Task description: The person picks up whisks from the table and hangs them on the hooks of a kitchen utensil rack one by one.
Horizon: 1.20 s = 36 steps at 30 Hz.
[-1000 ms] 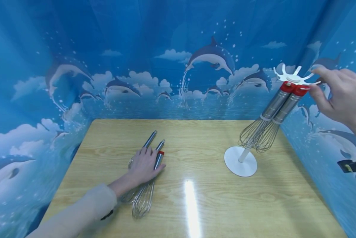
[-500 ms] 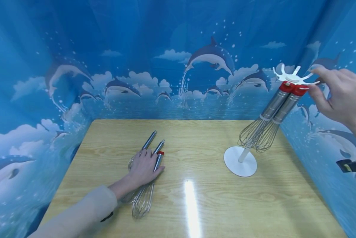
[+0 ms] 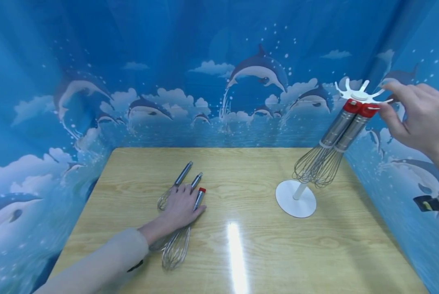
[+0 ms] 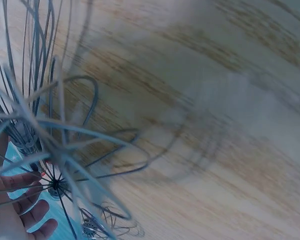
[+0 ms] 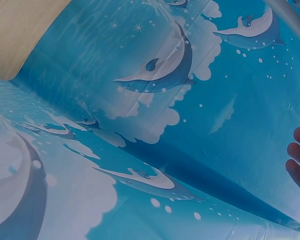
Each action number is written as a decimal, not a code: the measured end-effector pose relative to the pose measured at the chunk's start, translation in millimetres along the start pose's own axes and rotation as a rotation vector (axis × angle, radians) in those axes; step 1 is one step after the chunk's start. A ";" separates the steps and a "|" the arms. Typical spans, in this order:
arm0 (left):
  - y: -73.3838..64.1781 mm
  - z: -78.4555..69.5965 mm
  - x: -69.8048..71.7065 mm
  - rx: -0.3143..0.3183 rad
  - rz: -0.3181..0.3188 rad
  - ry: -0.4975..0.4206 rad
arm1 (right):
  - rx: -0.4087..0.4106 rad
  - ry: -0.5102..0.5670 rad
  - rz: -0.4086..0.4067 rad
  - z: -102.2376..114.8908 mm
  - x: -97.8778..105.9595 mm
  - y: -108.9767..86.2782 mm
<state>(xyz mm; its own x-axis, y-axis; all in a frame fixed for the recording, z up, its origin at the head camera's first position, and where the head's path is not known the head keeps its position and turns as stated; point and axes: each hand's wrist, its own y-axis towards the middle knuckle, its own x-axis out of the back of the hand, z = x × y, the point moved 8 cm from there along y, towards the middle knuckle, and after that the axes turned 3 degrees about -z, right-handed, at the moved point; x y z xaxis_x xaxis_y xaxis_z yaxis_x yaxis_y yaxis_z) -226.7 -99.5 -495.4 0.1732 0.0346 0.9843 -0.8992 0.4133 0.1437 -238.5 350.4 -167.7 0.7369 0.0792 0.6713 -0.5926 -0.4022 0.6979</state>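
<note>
At left, one pale sleeve [image 3: 105,257] reaches in to the left hand [image 3: 179,207], which lies palm down over three whisks [image 3: 183,174] on the table [image 3: 249,175]. Its fingers spread loosely across them, uncurled as far as shows. Two of the three handles end in plain metal; the rightmost has a red cap [image 3: 202,190]. Their wire loops point toward the near side, partly under the hand and wrist. One bright streak [image 3: 235,257] lies mid-table, near side. Farther right stands one white stand [image 3: 285,199]: one round base, one post, one pronged top. Two red-capped whisks [image 3: 338,128] hang from it, side by side. At far right, the right hand [image 3: 425,118] pinches the top's right edge between thumb and finger.
</note>
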 end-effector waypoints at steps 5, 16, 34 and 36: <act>3.8 -5.8 -2.5 -0.022 0.024 -0.007 | -0.006 -0.008 0.010 0.0 0.1 1.1; 7.8 -14.4 -4.2 -0.042 0.022 0.016 | 0.001 -0.014 0.017 -0.2 -0.9 0.3; 17.0 -24.0 -1.6 -0.053 0.001 0.017 | -0.001 -0.013 0.017 -0.5 -0.2 -0.9; 18.5 -26.5 -1.0 -0.057 -0.003 0.017 | 0.004 -0.015 0.016 -0.4 -0.1 -1.0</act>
<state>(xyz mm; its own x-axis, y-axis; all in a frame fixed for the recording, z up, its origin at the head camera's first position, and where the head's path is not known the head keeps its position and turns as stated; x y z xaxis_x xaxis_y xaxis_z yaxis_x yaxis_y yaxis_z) -232.8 -67.8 -496.5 0.1831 0.0489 0.9819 -0.8746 0.4642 0.1399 -238.1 351.1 -168.3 0.7325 0.0589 0.6782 -0.6029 -0.4066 0.6865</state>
